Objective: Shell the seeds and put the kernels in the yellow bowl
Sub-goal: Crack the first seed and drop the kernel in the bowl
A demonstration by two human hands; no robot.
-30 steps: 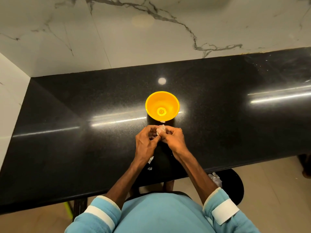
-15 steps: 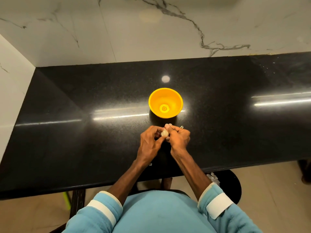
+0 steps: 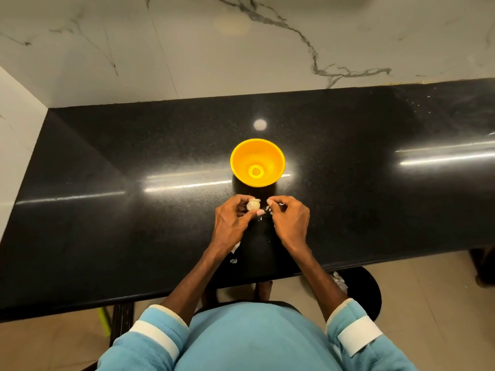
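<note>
One pale seed (image 3: 253, 204) is held in the grip of the left hand (image 3: 233, 220), pinched between the thumb and curled fingers just above the black counter (image 3: 134, 156). The right hand (image 3: 292, 219) is seen just beside it, parted from the seed by a small gap. Its fingers are curled and drawn together at the tips, but whether a scrap of shell is pinched there cannot be told. Shell flakes (image 3: 233, 261) are scattered on the counter under and between the wrists.

The yellow bowl (image 3: 242, 156) stands upright straight ahead of both hands, near them and untouched. A round mark is seen at its bottom; whether that is a kernel or part of the bowl cannot be told.

Shelling is judged to be under way, not finished. The coming move is judged to turn on one relation: the seed lies directly to the left of the right fingertips, at about their level. It looks nearly round, so no long axis can be made out, though a puckered tip seems turned toward the right hand. Only a short sideways reach would be needed for the next peel, and a short forward reach by the left hand for the drop.
</note>
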